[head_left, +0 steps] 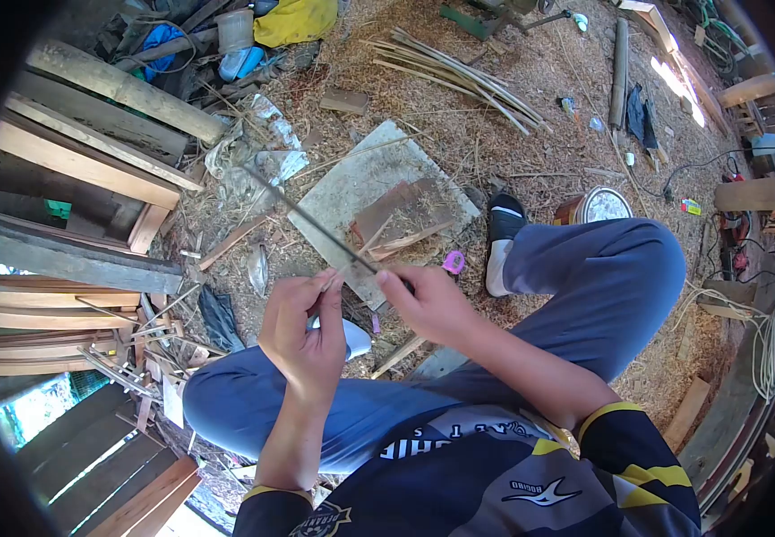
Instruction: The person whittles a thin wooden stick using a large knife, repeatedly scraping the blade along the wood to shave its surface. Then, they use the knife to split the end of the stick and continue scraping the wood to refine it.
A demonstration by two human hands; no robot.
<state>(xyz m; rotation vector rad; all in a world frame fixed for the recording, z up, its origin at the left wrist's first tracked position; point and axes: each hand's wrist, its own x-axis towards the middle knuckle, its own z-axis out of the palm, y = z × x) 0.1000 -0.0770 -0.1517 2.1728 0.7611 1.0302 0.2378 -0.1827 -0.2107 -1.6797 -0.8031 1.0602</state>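
Observation:
My right hand [428,304] is closed round the handle of a long knife [311,219]. Its narrow dark blade shows nearly edge-on and slants up and to the left, past my left hand. With fingertips pressed together, my left hand [302,322] pinches a thin bamboo strip [368,243] close to the blade. Most of the strip's lower end is hidden in the fingers. Beneath both hands a pale square board [325,183] lies on the ground, bearing a brown wooden block [405,215] strewn with shavings.
Wood shavings cover the ground. Split bamboo strips [459,76] lie in a bundle ahead. A pink tape measure [453,261] sits beside the board, and a round tin [604,204] stands beyond my right knee. Stacked planks [92,161] line the left; coiled cord [774,345] hangs at right.

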